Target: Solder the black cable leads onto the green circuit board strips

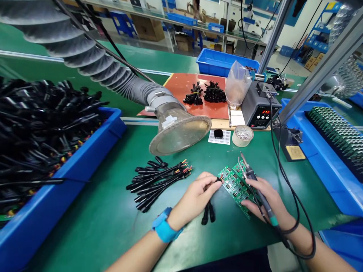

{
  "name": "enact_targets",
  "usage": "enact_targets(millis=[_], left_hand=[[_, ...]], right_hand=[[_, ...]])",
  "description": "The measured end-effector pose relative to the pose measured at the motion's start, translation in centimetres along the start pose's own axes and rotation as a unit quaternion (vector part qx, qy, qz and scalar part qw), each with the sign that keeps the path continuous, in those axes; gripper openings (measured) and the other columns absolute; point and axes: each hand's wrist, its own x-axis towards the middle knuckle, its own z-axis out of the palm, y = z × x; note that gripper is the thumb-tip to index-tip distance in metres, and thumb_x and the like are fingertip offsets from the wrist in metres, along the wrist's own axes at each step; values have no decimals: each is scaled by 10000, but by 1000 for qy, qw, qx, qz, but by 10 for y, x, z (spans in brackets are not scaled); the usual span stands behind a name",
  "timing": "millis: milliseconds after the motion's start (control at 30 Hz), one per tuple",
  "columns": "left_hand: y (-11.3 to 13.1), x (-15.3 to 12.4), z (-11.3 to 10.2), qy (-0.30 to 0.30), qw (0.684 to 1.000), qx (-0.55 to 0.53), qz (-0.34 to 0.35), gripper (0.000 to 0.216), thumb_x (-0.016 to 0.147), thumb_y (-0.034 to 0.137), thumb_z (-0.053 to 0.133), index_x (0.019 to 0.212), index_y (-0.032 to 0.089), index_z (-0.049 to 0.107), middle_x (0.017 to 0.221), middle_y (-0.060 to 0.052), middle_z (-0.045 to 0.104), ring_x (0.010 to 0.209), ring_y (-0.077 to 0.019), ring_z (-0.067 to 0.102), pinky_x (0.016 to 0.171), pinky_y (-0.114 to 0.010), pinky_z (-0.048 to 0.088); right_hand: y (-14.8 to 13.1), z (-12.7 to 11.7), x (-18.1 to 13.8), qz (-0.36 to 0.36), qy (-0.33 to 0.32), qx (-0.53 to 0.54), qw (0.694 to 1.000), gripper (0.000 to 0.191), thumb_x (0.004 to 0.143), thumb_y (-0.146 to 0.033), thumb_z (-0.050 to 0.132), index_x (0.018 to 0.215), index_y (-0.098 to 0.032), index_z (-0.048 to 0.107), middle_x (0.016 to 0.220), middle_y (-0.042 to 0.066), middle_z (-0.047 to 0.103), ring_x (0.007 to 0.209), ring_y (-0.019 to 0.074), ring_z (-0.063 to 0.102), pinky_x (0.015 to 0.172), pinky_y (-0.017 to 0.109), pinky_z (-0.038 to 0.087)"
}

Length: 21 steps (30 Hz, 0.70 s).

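Observation:
My left hand point(195, 196) pinches a black cable point(209, 211) and holds its wire end against the left edge of a green circuit board point(236, 185) lying on the green mat. A blue wrist strap point(164, 226) circles that wrist. My right hand point(265, 198) grips a soldering iron point(255, 181) like a pen, its tip pointing up and left over the board, and its fingers rest on the board's right side. The iron's black cord point(292, 196) loops around my right wrist.
A loose bunch of black cables point(159, 177) lies left of the board. A fume extractor hood point(181, 130) hangs over the mat. A soldering station point(259, 107), iron stand point(290, 145) and solder tin point(242, 135) stand behind. Blue bins point(73, 166) flank both sides.

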Motion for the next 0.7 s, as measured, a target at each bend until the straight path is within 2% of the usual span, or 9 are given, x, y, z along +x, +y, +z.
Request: enact_targets(millis=[100, 200, 300, 433, 567, 700], left_hand=[[-4, -3, 2, 14, 998, 43, 51, 281, 860, 372, 484, 731, 174, 637, 747, -15, 529, 749, -148, 522, 729, -278, 436], [-6, -3, 1, 17, 997, 40, 66, 251, 858, 357, 509, 782, 179, 668, 705, -3, 532, 680, -132, 513, 653, -248, 428], [-8, -4, 3, 27, 997, 25, 69, 209, 838, 338, 553, 849, 179, 689, 695, 0, 562, 653, -125, 524, 620, -236, 431], [-9, -5, 6, 19, 997, 18, 76, 185, 835, 318, 572, 859, 186, 700, 712, -7, 606, 664, -127, 551, 623, -235, 446], [-10, -4, 9, 14, 995, 21, 93, 177, 849, 297, 560, 829, 186, 696, 759, -23, 630, 713, -138, 581, 668, -248, 473], [-11, -7, 16, 37, 992, 30, 114, 156, 856, 253, 550, 876, 189, 691, 803, -32, 634, 726, -131, 597, 661, -237, 497]], right_hand=[[-7, 6, 27, 39, 28, 76, 996, 349, 809, -246, 646, 1148, -236, 564, 1065, 85, 650, 957, 217, 628, 838, 373, 531], [-16, 19, 48, 121, 33, 199, 972, 332, 805, -207, 640, 1126, -249, 564, 981, 46, 684, 909, 186, 657, 836, 346, 531], [-24, 31, 56, 171, 10, 319, 932, 360, 787, -212, 662, 1128, -248, 553, 928, 22, 693, 873, 168, 668, 808, 320, 540], [-28, 36, 55, 201, 2, 371, 906, 332, 774, -213, 673, 1086, -255, 571, 839, -8, 679, 785, 140, 657, 762, 286, 533], [-29, 35, 53, 189, -4, 358, 914, 336, 769, -191, 652, 1083, -266, 561, 815, -21, 651, 738, 122, 640, 729, 261, 519], [-28, 36, 54, 154, -1, 292, 944, 365, 751, -126, 592, 1084, -262, 536, 798, -20, 618, 697, 124, 618, 683, 262, 516]])
